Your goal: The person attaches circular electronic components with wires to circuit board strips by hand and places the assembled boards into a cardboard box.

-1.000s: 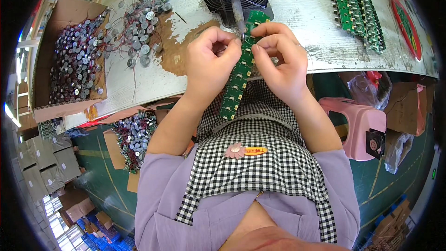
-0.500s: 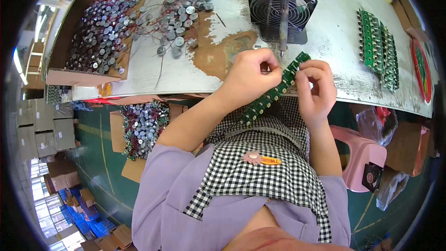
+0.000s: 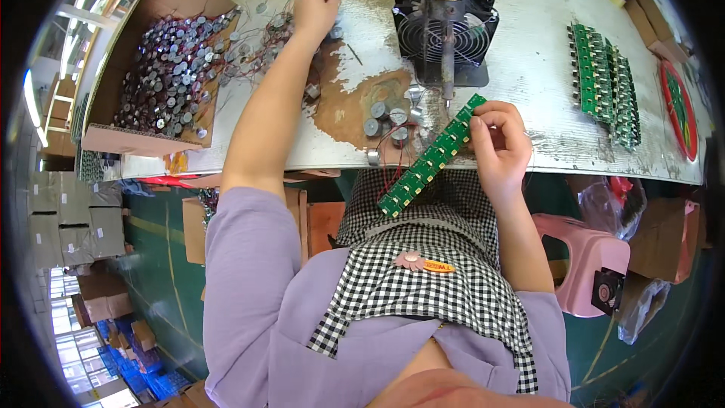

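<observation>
My right grip [image 3: 502,136] pinches the upper end of the green circuit-board strip [image 3: 431,157] slanting down-left from it, likely light, stiff, best held by its edges; beyond, whether my left grip [image 3: 316,11], curled beside wired motors [image 3: 279,26], holds anything, I can't tell.

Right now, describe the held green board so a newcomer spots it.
Start at the white worktable, then its black fan. Nearer the person, the right hand holds a long green circuit strip slantwise. Unlike the grouped green strips farther right, this one is held singly, overlapping the checked apron.
</observation>
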A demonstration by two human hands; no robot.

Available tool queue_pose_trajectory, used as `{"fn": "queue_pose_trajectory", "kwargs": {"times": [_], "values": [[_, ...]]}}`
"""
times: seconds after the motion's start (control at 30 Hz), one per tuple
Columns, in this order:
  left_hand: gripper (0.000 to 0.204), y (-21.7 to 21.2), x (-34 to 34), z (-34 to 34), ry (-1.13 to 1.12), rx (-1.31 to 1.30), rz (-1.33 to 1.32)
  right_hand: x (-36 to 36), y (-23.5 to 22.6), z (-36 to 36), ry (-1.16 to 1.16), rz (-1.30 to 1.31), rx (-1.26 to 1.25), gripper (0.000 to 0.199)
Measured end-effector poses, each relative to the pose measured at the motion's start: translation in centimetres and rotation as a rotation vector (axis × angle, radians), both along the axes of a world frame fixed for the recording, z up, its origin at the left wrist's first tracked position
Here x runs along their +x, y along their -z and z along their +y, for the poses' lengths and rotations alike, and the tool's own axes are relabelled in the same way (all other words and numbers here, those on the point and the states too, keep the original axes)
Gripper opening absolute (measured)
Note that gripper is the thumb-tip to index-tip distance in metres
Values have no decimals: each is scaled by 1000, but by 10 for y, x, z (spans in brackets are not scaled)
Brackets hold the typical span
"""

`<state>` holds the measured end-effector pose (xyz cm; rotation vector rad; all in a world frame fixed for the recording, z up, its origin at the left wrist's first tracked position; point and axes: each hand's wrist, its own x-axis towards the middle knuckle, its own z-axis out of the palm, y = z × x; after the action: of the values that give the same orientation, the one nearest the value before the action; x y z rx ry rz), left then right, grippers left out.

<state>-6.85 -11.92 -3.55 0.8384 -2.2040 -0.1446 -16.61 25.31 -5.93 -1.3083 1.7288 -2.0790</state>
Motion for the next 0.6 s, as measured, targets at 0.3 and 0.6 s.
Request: {"fn": "queue_pose_trajectory", "kwargs": {"times": [0.3,0.6], "values": [[15,-55,48,114,289,597,537,-1,0,1,-101,-161,-1,9],[11,-34,62,249,468,1282,415,9,-4,8,-156,-114,-38,6]]}}
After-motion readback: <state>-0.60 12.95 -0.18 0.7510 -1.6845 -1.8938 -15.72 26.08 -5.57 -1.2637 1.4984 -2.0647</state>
